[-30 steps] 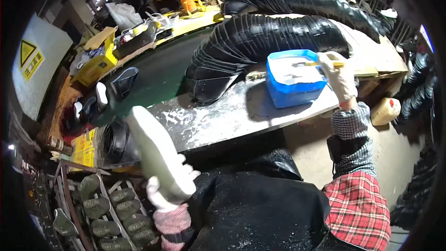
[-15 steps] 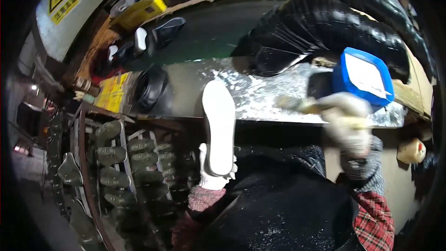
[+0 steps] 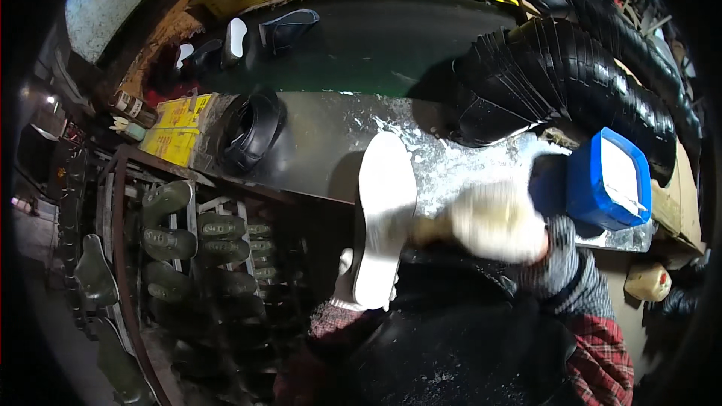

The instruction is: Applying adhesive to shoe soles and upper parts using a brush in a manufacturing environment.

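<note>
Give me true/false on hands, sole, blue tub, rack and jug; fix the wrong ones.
1. The left hand holds a white sole. True.
2. The right hand is inside the blue tub. False: it is beside the sole, with a blurred tool.
3. The blue tub is on the bench. True.
4. The rack at lower left holds olive shoes. True.
5. The red-capped jug is on the bench. False: it is off the bench, at the picture's lower right.

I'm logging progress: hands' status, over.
Gloved left hand grips long white-soled shoe. Gloved right hand holds blurred tan brush-like tool beside it, contact unclear. Blue plastic tub off right, blocking neither.
</note>
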`<state>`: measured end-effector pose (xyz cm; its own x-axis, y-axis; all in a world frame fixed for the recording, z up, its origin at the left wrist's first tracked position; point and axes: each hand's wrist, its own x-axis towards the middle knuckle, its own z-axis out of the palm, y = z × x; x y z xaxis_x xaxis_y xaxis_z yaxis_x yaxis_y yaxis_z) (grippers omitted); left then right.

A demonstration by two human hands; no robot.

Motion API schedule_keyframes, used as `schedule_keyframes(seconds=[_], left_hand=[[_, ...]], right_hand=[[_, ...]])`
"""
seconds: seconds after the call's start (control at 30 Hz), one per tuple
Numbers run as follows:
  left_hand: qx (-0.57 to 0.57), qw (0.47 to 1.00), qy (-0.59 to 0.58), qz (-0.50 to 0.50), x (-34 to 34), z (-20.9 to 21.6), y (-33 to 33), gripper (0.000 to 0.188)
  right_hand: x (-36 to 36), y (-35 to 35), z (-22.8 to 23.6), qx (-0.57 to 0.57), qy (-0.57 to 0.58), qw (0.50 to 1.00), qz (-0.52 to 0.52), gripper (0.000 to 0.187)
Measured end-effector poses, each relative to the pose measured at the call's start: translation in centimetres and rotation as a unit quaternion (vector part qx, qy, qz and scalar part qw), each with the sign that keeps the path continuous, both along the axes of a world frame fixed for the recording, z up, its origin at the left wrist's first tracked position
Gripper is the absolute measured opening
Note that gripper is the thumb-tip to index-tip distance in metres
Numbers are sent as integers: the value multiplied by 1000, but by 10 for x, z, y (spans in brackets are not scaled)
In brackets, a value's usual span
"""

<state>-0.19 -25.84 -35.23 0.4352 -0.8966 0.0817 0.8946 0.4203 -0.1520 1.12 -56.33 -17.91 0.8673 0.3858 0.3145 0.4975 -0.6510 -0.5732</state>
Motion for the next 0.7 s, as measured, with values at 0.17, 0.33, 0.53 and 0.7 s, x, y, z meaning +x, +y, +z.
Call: schedule_keyframes(seconds=[0.17,0.33,0.53,0.7], left_hand=[[90,992,55,71,3,19,-16,91],[-46,996,-2,76,0,55,-26,73],[232,959,-130,99,13,53,-20,74],[134,986,-69,71,15,46,-14,73]], right_hand=[[66,21,33,213,71,970,-90,27],[-26,43,45,24,-82,984,155,18],[-41,37,34,226,156,961,25,23],[-63,12,4,254,118,953,120,22]])
